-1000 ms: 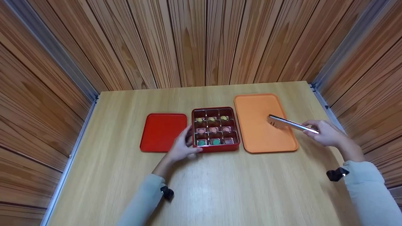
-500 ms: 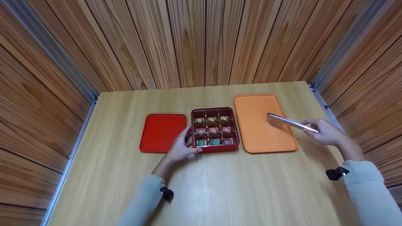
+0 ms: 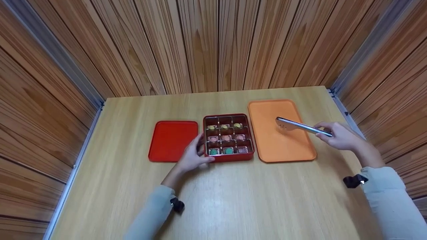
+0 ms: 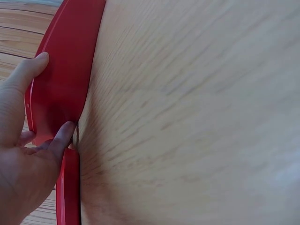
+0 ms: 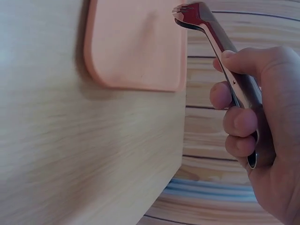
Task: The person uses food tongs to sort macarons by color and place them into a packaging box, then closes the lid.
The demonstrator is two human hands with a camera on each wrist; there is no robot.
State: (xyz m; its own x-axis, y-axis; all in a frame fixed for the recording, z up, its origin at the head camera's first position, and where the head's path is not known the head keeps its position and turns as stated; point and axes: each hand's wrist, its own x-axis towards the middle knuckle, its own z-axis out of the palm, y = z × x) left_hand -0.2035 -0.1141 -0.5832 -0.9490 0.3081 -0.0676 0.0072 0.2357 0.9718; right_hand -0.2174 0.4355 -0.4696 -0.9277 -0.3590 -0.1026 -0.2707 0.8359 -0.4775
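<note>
Steel tongs (image 3: 302,126) gripped in right hand (image 3: 338,136), fingers curled round the handle, tips closed and hovering over orange tray (image 3: 267,146). Left hand (image 3: 193,156) clasping red box (image 3: 248,155) at its near-left corner, thumb along the wall. 9 compartments, sweets inside, probably 8. Red lid (image 3: 171,140) flat alongside.

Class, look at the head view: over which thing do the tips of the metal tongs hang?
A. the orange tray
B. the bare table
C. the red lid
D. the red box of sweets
A: the right hand holds the tongs with their tips over the orange tray, to the right of the red box.
</note>
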